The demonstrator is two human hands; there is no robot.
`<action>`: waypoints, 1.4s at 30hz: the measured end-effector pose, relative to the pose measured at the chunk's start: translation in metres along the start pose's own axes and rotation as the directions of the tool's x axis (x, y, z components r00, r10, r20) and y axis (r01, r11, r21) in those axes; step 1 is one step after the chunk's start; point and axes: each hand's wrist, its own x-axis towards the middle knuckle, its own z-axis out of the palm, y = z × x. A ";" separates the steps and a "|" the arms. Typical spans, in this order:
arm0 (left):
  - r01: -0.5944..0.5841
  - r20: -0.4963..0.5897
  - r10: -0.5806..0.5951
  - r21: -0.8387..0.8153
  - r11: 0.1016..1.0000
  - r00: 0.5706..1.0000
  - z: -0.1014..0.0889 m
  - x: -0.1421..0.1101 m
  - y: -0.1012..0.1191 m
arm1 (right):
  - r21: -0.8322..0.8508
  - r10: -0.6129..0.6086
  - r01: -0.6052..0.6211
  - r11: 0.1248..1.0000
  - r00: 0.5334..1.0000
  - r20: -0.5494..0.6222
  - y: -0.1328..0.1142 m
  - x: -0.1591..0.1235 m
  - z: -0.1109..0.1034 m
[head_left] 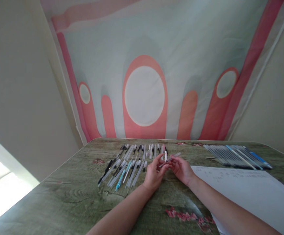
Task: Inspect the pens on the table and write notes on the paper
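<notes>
Above the wooden-patterned table (70,195), my left hand (154,174) and my right hand (184,170) meet, fingers closed around a slim translucent pen (175,155). It slants up to the right between them. A small white cap-like piece (165,155) stands out just beyond my left fingertips; whether I hold it or it lies on the table, I cannot tell. To the left of my hands lie two rows of pens and pen parts: clear barrels with black parts (138,173) in the nearer row, with a turquoise pen (120,179) among them, and more behind.
At the right back, several grey translucent pens (226,156) lie side by side, with a blue one (260,160) at the end. A large white sheet (249,192) with faint writing lies under my right forearm. A pink-and-grey backdrop (176,49) hangs behind the table.
</notes>
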 end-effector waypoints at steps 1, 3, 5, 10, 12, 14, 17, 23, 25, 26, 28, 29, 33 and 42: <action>-0.002 0.012 0.002 -0.023 1.000 1.000 0.001 -0.001 0.000 | 0.021 0.002 -0.001 1.000 1.000 -0.016 -0.002 0.001 -0.001; -0.015 0.029 0.016 -0.033 0.999 0.999 0.002 -0.002 0.000 | 0.045 -0.010 0.012 0.999 0.999 -0.038 -0.006 0.003 -0.004; -0.037 0.027 0.036 0.008 0.999 0.999 0.002 -0.002 -0.001 | 0.054 -0.022 0.025 0.998 0.999 -0.045 -0.010 0.004 -0.005; -0.105 -0.013 0.111 0.221 0.970 0.994 -0.001 -0.002 0.003 | 0.057 -0.020 0.023 0.998 0.999 -0.048 -0.013 0.005 -0.007; -0.138 -0.001 0.146 0.319 0.938 0.989 -0.003 -0.002 0.008 | 0.055 -0.016 0.018 0.998 0.999 -0.048 -0.012 0.005 -0.007; -0.160 0.034 0.161 0.430 0.889 0.986 -0.004 -0.004 0.014 | 0.052 -0.014 0.017 0.998 0.999 -0.048 -0.011 0.005 -0.008; -0.181 0.121 0.135 0.619 0.764 0.983 -0.007 -0.003 0.021 | 0.050 -0.014 0.016 0.999 0.999 -0.047 -0.011 0.006 -0.010; -0.022 0.118 -0.204 0.907 0.419 0.972 -0.037 0.019 0.034 | 0.053 -0.011 0.013 0.998 0.999 -0.046 -0.011 0.008 -0.012; 0.049 0.052 -0.257 0.927 0.371 0.965 -0.052 0.028 0.039 | 0.058 -0.008 0.011 0.998 0.999 -0.045 -0.011 0.008 -0.013; 0.078 0.026 -0.286 0.935 0.345 0.958 -0.059 0.031 0.041 | 0.060 -0.007 0.010 0.998 0.999 -0.045 -0.011 0.008 -0.013; 0.120 0.007 -0.384 0.944 0.306 0.923 -0.071 0.035 0.044 | 0.064 -0.004 0.006 0.998 0.999 -0.043 -0.011 0.009 -0.014; 0.133 0.005 -0.427 0.947 0.292 0.904 -0.075 0.037 0.045 | 0.066 -0.002 0.005 0.998 0.999 -0.041 -0.010 0.009 -0.014; 0.168 -0.019 -0.514 0.955 0.245 0.858 -0.081 0.035 0.041 | 0.071 -0.001 0.003 0.997 0.999 -0.037 -0.010 0.009 -0.015; 0.193 -0.101 -0.474 0.970 0.149 0.875 -0.069 0.028 0.031 | 0.060 -0.013 0.015 0.998 0.999 -0.042 -0.011 0.008 -0.013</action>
